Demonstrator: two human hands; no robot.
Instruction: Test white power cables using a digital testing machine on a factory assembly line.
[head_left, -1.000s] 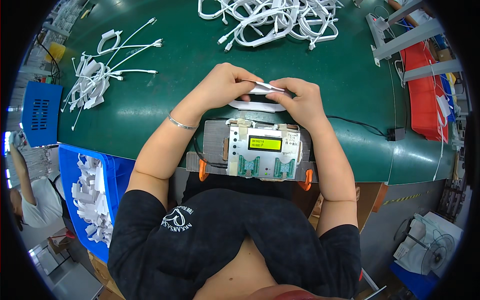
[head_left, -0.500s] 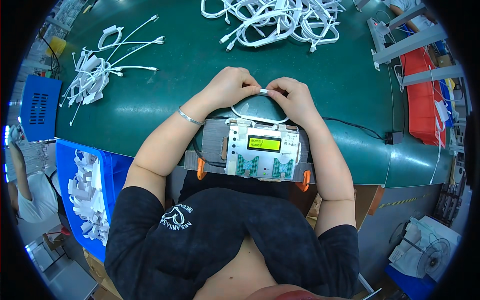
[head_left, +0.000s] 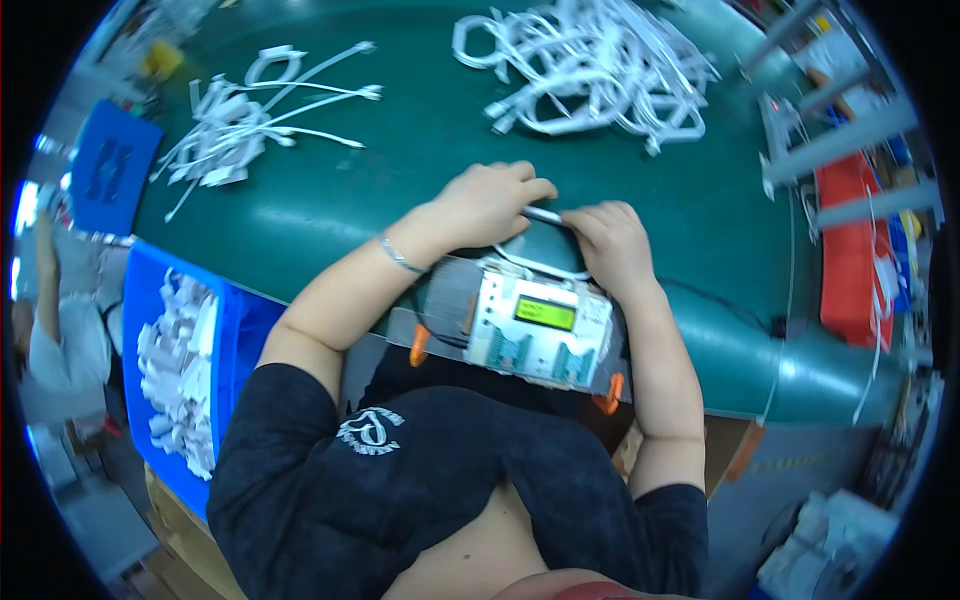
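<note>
White heaped cables (head_left: 600,85) are lying ahead, a smaller white cable bundle (head_left: 232,132) left, completion unclear. Beyond the white rectangular tester (head_left: 541,339), left hand (head_left: 488,206) and right hand (head_left: 610,240) are pinching one apparently unfinished white cable loop (head_left: 542,215) between fingertips.

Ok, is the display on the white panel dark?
No, the display on the white panel is lit yellow-green.

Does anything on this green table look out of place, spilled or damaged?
Nothing stands out: no spill or breakage shows. The large heap of white cables lies tangled, and the smaller bunch has ends fanning out, which looks merely untidy. The picture is blurred, so fine damage can't be ruled out.
</note>
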